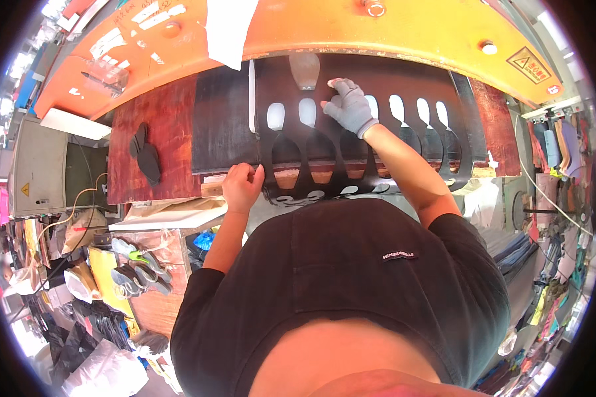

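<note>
A black sheet (pixel 367 79) with several shoe-sole-shaped cutouts lies across the dark work board, its near part drooping over the front edge. My right hand (pixel 349 109), in a grey glove with bare fingertips, is over the sheet with thumb and fingers apart and nothing between them. Just left of it, near the orange machine beam, sits a pale sole-shaped piece (pixel 304 71), perhaps a cutting die. My bare left hand (pixel 243 186) is at the sheet's near left edge, fingers curled in and seemingly pinching that edge.
An orange machine beam (pixel 298 33) spans the far side above the reddish board (pixel 159 119). Black cut pieces (pixel 146 155) lie on the board's left. A grey cabinet (pixel 40 165) and a side table with tools (pixel 142 268) stand left. Stacked dark sheets (pixel 503 248) are at right.
</note>
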`<state>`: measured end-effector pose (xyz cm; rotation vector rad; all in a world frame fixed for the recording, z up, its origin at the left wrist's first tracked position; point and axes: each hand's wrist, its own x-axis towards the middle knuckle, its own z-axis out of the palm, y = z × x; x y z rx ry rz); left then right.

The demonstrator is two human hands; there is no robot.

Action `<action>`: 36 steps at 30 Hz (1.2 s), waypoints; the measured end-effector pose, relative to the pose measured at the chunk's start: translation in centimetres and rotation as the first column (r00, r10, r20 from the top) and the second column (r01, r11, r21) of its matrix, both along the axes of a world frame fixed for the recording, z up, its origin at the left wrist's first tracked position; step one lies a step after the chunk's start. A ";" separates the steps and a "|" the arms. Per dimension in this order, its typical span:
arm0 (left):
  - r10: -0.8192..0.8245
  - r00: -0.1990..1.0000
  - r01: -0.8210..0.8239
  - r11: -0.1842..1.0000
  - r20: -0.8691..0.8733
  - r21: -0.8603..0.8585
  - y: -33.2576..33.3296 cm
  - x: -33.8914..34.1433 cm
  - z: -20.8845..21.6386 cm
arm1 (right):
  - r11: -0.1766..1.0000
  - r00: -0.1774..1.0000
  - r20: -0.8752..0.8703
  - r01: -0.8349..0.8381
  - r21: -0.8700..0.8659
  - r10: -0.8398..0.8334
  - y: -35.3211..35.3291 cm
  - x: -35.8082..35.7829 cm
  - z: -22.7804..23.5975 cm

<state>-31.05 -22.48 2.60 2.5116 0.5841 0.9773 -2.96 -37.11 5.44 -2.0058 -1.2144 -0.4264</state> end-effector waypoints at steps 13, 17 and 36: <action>0.035 0.999 -0.038 0.983 0.024 0.179 1.9 3.8 -0.4 | 0.818 0.829 -0.558 0.298 0.491 0.033 -14.5 2.7 1.3; 0.047 0.999 -0.046 0.989 -0.001 0.143 4.2 6.9 0.4 | 0.632 0.801 -0.475 0.587 0.507 -0.364 -20.0 12.5 6.2; 0.088 0.990 -0.111 0.968 0.110 0.225 11.1 14.2 0.1 | 0.717 0.688 -0.205 0.657 -0.232 -0.696 -26.3 22.1 0.4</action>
